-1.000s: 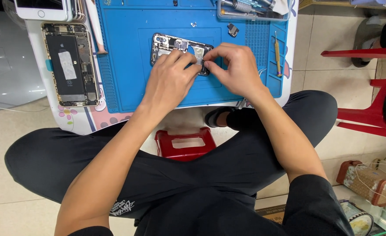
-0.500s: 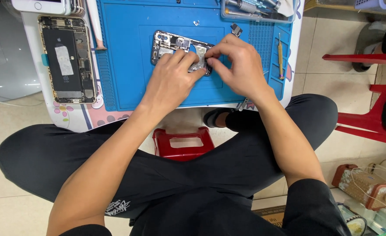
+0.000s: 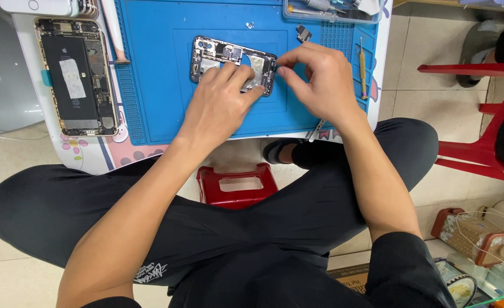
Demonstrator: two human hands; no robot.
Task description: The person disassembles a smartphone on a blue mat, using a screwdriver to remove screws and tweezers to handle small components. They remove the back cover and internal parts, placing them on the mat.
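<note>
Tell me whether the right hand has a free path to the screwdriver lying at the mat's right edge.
Probably yes: the screwdriver lies just right of the right hand on the blue mat, with nothing between them, though its fingers are busy at the opened phone.

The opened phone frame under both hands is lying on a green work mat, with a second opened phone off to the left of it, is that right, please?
Not quite: the head view shows the work mat is blue, not green. The phone frame does lie on it under both hands, left and right, with the second opened phone to the left.
</note>
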